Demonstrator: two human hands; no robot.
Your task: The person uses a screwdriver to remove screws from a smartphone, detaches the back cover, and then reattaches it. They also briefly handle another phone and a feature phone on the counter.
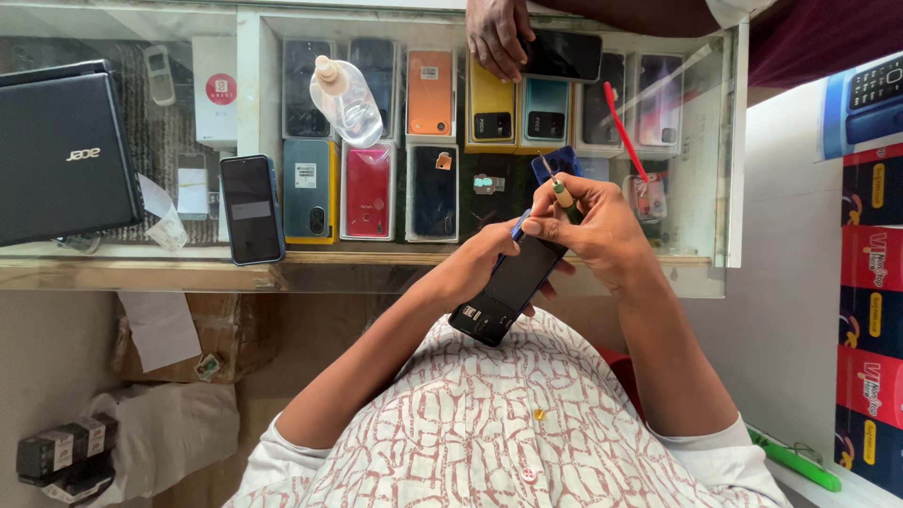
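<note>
Head view: slim black phone [508,287], back upward.

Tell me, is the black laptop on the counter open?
No, the black laptop lies shut and flat on the glass counter, lid up.

A glass display counter [724,141] with a wooden edge stands against pale walls [790,310] in daylight.
</note>
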